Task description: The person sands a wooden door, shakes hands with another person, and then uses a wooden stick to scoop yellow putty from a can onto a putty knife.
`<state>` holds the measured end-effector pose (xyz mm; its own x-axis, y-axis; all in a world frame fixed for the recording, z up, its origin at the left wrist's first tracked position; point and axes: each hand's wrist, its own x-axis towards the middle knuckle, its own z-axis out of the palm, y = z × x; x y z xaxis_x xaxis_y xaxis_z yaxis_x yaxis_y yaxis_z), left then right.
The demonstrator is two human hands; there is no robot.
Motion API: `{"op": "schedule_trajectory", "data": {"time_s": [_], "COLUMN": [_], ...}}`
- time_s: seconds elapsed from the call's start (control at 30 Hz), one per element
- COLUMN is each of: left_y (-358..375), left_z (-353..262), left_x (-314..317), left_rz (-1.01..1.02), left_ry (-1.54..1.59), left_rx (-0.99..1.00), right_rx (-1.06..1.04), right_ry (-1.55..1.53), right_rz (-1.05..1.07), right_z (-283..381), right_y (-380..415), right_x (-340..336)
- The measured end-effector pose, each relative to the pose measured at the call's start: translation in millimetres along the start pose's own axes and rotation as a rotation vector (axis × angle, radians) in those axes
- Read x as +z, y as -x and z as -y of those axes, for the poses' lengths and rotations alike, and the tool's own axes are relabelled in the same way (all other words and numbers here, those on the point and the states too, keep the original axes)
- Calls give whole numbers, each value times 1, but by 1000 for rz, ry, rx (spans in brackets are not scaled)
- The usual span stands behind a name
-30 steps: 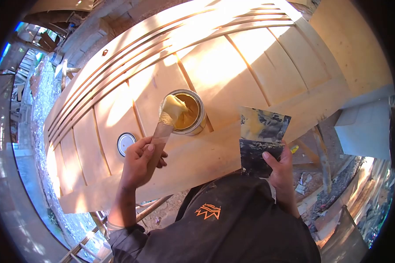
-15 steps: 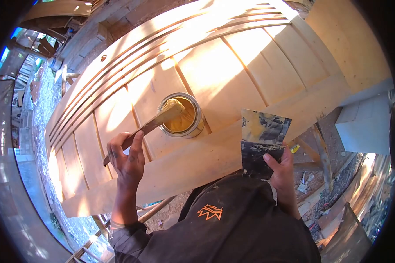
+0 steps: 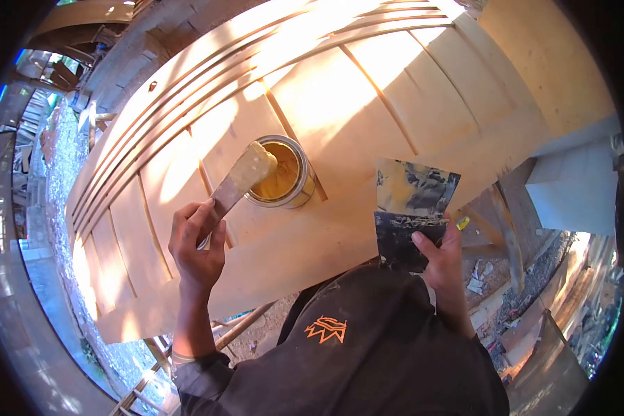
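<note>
My left hand point(image 3: 200, 243) is closed around the handle of a flat wooden stick point(image 3: 234, 179). The broad end of the stick carries pale putty and lies over the left rim of an open can point(image 3: 298, 196). Yellowish paste shows inside the can, which stands on a large wooden door panel point(image 3: 312, 243) with grooves. At the right, my right hand point(image 3: 442, 253) grips a wide scraper point(image 3: 416, 188) by its dark handle, blade upward. The blade is smeared with yellow and black residue.
A pale box point(image 3: 575, 187) stands at the right, below a wooden board point(image 3: 548, 62). Wooden supports point(image 3: 509, 239) and scraps show under the panel's right end. Poles point(image 3: 246, 326) lie beneath its near edge.
The stick has tilted and come up toward the can's left rim, its putty-covered end now out of the paste. The scraper has shifted slightly up and left in view.
</note>
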<state>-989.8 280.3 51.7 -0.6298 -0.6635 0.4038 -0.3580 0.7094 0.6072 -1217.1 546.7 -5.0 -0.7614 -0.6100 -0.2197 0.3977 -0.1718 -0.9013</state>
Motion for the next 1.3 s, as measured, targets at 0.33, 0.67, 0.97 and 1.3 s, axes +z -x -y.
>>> {"op": "schedule_trajectory", "data": {"time_s": [0.33, 0.67, 0.97, 1.3], "left_y": [6, 2, 18, 29], "left_z": [-6, -2, -13, -23], "left_x": [-1, 0, 20, 35], "left_rz": [373, 193, 104, -111], "left_ry": [575, 200, -303, -737], "left_rx": [-661, -376, -99, 128], "right_rx": [44, -40, -111, -234], "right_ry": [-33, 22, -78, -88], "right_rz": [46, -26, -137, -325], "right_z": [-2, -1, 12, 32], "right_y": [-2, 0, 7, 31], "right_x": [3, -2, -52, -143]}}
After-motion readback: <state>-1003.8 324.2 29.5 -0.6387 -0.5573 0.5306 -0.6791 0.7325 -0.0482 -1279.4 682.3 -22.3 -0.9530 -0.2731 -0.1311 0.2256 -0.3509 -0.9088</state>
